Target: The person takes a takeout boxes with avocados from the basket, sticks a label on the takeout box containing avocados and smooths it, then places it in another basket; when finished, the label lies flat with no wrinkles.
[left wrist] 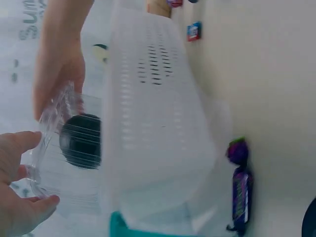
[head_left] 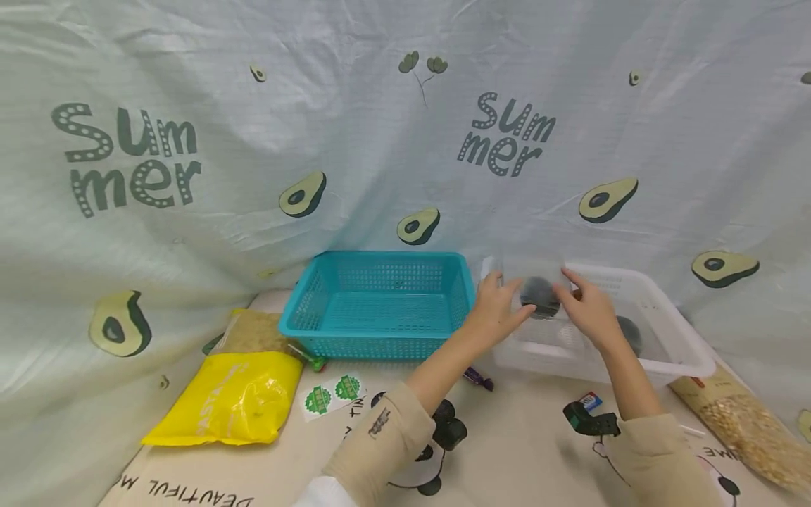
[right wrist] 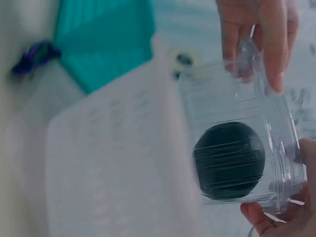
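Both hands hold a clear plastic box (right wrist: 215, 106) over the white basket (head_left: 681, 345). Through its ridged wall shows a dark round shape (right wrist: 229, 160); whether it lies inside or is stuck on, I cannot tell. In the head view my left hand (head_left: 494, 311) grips the box's left side, thumb and fingers on its edge. At the opposite side my right hand (head_left: 591, 310) pinches it. Another dark round shape (head_left: 629, 334) shows in the white basket, partly hidden behind the right wrist.
A teal basket (head_left: 380, 345) stands left of the white one. Beyond it lie a yellow bag (head_left: 231, 398) and green round stickers (head_left: 332, 394). A purple-wrapped candy (left wrist: 240, 192) lies before the baskets. At the right is a bag of pale grains (head_left: 747, 422).
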`<move>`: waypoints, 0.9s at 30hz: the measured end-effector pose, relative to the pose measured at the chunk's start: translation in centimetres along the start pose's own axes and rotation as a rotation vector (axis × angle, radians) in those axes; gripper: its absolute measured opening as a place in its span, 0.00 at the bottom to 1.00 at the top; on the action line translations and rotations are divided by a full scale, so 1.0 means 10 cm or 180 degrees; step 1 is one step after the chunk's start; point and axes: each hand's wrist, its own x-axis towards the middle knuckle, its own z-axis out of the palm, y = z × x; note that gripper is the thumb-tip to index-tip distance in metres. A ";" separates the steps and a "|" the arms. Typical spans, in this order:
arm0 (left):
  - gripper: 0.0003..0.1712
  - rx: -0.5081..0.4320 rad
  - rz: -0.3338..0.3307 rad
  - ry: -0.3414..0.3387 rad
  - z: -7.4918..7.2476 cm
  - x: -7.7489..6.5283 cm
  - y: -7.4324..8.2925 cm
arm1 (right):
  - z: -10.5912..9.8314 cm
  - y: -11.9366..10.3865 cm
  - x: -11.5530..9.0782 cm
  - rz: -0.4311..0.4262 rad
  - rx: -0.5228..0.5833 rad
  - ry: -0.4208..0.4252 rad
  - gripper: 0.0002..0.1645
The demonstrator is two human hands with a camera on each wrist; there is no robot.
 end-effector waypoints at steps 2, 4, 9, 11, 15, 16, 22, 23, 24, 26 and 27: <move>0.30 -0.0116 -0.0018 0.0084 -0.16 -0.10 -0.01 | -0.03 -0.16 -0.06 -0.0138 0.0033 0.0124 0.36; 0.30 -0.0291 -0.0038 0.0170 -0.31 -0.26 -0.03 | -0.05 -0.31 -0.16 -0.0329 0.0076 0.0205 0.34; 0.30 -0.0481 0.0117 0.0337 -0.64 -0.78 -0.14 | 0.02 -0.61 -0.51 -0.0810 0.0161 0.0257 0.30; 0.29 -0.0554 0.0200 0.0353 -0.75 -1.02 -0.19 | 0.07 -0.70 -0.68 -0.0889 0.0217 0.0169 0.30; 0.27 -0.0779 0.0208 0.0212 -0.88 -1.52 -0.31 | 0.21 -0.86 -1.03 -0.0941 0.0394 -0.0102 0.31; 0.27 -0.0818 0.0193 0.0167 -0.89 -1.64 -0.33 | 0.26 -0.88 -1.11 -0.0961 0.0464 -0.0169 0.31; 0.28 -0.0858 0.0342 0.0116 -0.87 -2.19 -0.57 | 0.60 -0.95 -1.38 -0.1087 0.0730 -0.0479 0.31; 0.28 -0.0878 0.0365 0.0118 -0.86 -2.24 -0.62 | 0.66 -0.95 -1.39 -0.1098 0.0785 -0.0524 0.30; 0.28 -0.0991 0.0370 0.0089 -0.84 -2.29 -0.68 | 0.72 -0.95 -1.39 -0.1117 0.0848 -0.0555 0.30; 0.28 -0.1285 0.0209 -0.0035 -0.80 -2.33 -0.80 | 0.85 -0.94 -1.37 -0.1108 0.0961 -0.0604 0.30; 0.29 -0.1437 0.0126 -0.0079 -0.78 -2.34 -0.86 | 0.91 -0.94 -1.35 -0.1081 0.1016 -0.0635 0.30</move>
